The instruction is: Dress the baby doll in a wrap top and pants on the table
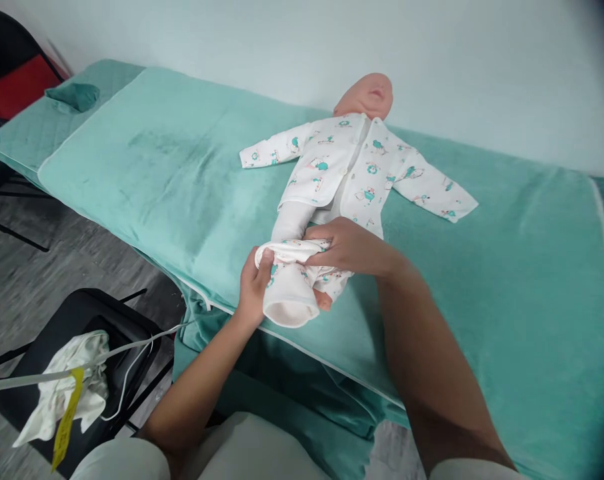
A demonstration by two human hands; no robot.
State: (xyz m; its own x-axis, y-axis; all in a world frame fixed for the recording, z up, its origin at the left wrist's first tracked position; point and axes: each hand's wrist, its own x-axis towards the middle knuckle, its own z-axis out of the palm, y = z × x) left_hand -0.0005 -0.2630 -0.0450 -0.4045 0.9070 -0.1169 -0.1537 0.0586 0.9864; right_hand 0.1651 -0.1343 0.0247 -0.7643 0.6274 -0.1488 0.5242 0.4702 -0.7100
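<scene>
A baby doll [366, 97] lies on its back on the green-covered bed, its head toward the wall. It wears a white printed jacket [322, 167], whose front edges part low down over a white layer. White printed pants [288, 283] are bunched around its legs, with one leg opening facing me and a bare foot [323, 300] showing beside it. My left hand [255, 283] pinches the left edge of the pants' waistband. Closed on the waistband's right side is my right hand [339, 247], its fingertips partly hidden in the fabric.
The green bed cover [172, 167] runs along the white wall. At the lower left, a black chair [82, 300] holds a crumpled white cloth [77, 380]. A pale cable [132, 345] with a yellow tag [69, 420] crosses in front of it. Another chair [12, 80] stands at upper left.
</scene>
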